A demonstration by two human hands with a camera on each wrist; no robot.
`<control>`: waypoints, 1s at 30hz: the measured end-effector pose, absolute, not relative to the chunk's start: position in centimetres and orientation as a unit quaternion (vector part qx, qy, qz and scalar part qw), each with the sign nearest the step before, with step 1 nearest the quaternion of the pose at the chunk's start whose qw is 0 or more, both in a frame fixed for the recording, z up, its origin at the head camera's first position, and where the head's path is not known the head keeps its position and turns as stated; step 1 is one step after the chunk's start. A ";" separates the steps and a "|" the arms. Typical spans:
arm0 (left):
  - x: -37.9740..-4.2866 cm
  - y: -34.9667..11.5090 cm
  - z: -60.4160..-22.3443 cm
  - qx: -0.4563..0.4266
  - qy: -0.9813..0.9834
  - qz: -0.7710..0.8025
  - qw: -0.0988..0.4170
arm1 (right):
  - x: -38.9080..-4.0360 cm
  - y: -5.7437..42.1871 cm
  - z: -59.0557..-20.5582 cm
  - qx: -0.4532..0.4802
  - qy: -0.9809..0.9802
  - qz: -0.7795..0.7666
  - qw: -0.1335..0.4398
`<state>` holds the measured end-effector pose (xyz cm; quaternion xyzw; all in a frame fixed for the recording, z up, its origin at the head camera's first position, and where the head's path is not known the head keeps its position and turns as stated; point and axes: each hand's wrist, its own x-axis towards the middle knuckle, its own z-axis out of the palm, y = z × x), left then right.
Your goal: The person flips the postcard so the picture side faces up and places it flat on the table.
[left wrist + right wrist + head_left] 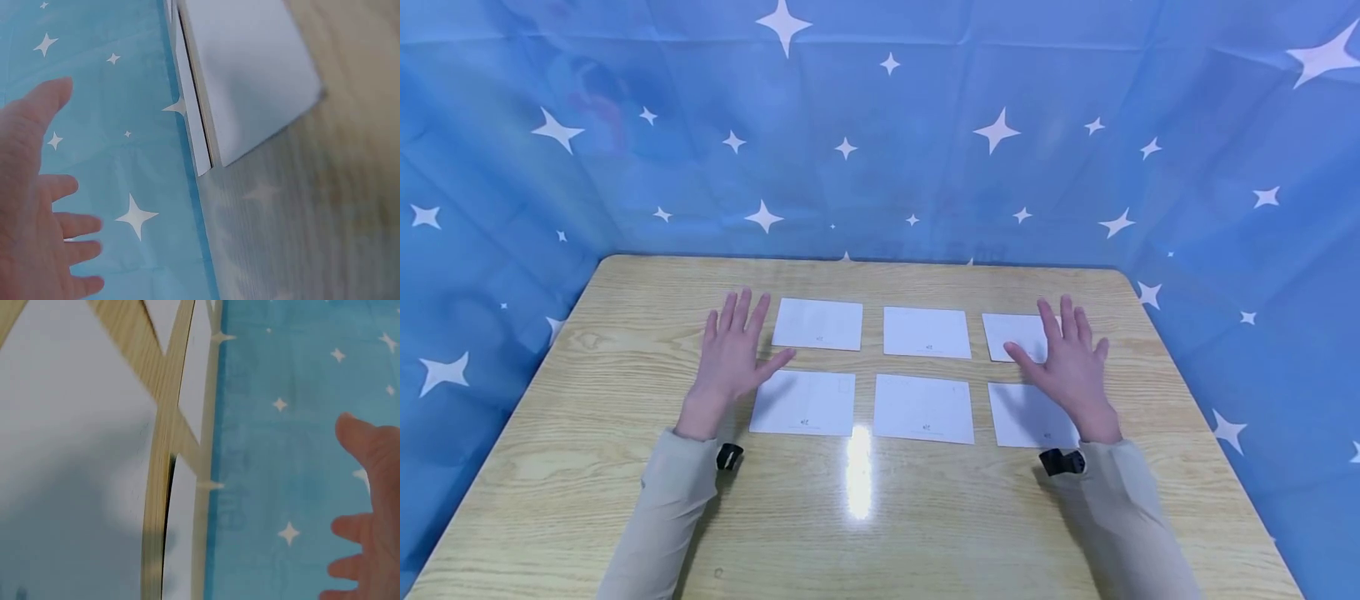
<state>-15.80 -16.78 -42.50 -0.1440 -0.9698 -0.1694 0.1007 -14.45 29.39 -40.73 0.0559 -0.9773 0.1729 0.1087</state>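
The head view shows six white rectangular paper cards in two rows of three on a pale wood-grain worktop (940, 533): a far-left card (817, 323), a far-middle card (927, 332) and a far-right card (1009, 332), then a near-left card (805, 403), a near-middle card (923, 408) and a near-right card (1030, 421). All six lie flat and apart, each with a small dark printed mark, too small to read. The person's bare left hand (730, 354) is beside the two left cards, its grip spread wide, thumb toward the near-left card. The bare right hand (1070, 367) has its grip likewise spread apart, in front of parts of the two right cards. Both hands seem to be above the worktop, though the wrist views are too blurred to judge the height well. Pale grey sleeves (662, 508) cover the forearms, and blue cloth with white stars (850, 100) hangs behind.
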 end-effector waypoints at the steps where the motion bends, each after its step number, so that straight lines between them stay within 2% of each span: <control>1: -16.0 -16.8 -42.5 -0.153 -0.965 -0.179 0.112 | -14.6 29.0 -40.7 0.061 -0.976 0.179 0.111; 4: -16.5 -16.8 -42.6 -0.182 -0.949 -0.217 0.142 | -15.2 27.9 -40.6 0.078 -0.970 0.198 0.121; 7: -17.1 -16.7 -42.7 -0.202 -0.936 -0.246 0.150 | -15.8 26.6 -40.5 0.097 -0.962 0.226 0.119; 18: -18.5 -16.4 -43.0 -0.171 -0.948 -0.259 0.065 | -18.2 21.6 -41.1 0.120 -0.941 0.313 0.055; 30: -20.6 -16.3 -43.2 -0.145 -0.947 -0.285 0.020 | -20.3 16.1 -41.5 0.135 -0.908 0.397 0.016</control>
